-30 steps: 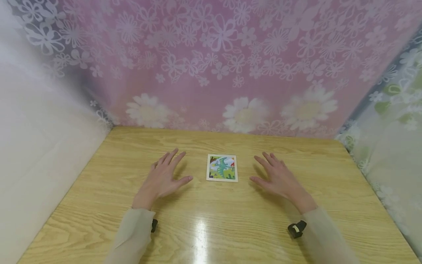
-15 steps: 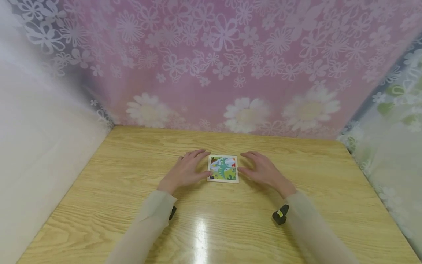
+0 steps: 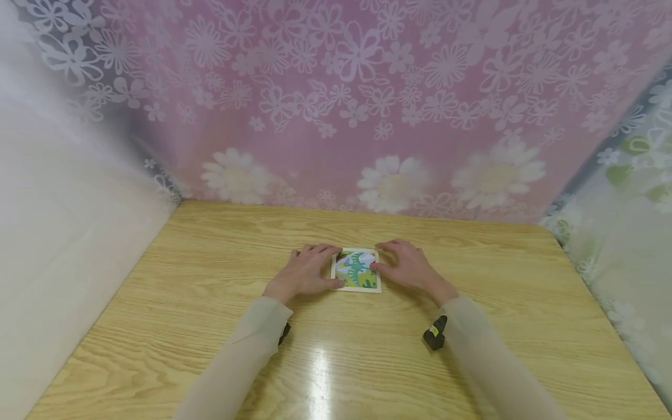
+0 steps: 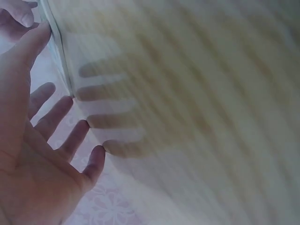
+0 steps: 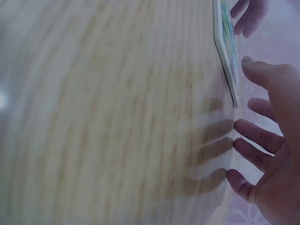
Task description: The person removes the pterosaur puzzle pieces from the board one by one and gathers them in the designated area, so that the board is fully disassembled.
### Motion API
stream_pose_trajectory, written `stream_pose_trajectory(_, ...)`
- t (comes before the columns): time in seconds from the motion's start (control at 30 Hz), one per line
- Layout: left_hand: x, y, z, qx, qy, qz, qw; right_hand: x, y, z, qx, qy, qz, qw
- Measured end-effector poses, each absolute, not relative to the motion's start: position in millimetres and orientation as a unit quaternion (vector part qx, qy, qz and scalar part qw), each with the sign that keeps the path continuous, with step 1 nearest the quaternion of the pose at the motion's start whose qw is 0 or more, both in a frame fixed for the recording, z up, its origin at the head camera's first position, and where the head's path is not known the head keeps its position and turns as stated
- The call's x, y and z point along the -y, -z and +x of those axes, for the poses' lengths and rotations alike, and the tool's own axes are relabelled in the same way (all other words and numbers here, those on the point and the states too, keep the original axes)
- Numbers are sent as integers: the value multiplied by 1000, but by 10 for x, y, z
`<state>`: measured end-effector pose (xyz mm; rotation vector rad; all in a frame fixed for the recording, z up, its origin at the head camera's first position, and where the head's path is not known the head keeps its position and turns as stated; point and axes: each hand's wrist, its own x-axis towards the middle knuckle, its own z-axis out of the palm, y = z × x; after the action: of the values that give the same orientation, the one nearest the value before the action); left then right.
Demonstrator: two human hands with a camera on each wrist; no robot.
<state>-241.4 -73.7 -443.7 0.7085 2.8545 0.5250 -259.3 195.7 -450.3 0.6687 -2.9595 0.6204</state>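
Two bare hands about a picture board (image 3: pixel 359 273), which lies on the table (image 3: pixel 472 361). The chief hazard, as judged here, is slippage: the board is thin and low, so fingertips closing from the sides might skid over its rim or push it across the table instead of gaining an edge. Unequal pressure could also turn it clockwise or anticlockwise; if the picture consists of loose pieces, which cannot be told, a tilt might unseat them. The left hand (image 3: pixel 306 273) stands at the board's nine o'clock, so that the board lies towards three o'clock from it; its thumb overlaps the eight o'clock corner, its forefinger the ten. The right hand (image 3: pixel 412 266) stands at three o'clock, with the board towards nine o'clock from it; its thumb reaches over the near edge and appears just clear of the surface. Both hands are about half open, fingers spread and gently bent, and neither shows a firm hold; whether the left thumb bears on the board cannot be told.
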Motion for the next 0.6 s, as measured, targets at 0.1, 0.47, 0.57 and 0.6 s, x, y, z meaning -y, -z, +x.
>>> stream_pose_trajectory(0.1, 731, 4428, -2427, -954, -170, 233, 82, -1929, 4510, -2611, 960, -198, 200, 9)
stream_pose_trajectory(0.47, 715, 4455, -2508, -959, -152, 223, 83, -1850, 4542, -2678, 957, -234, 172, -13)
stream_pose_trajectory(0.57, 713, 4464, -2513, -960, -152, 221, 82, -1843, 4537, -2693, 954, -251, 165, -24)
stream_pose_trajectory(0.6, 711, 4465, -2513, -960, -153, 220, 82, -1843, 4535, -2699, 952, -258, 163, -28)
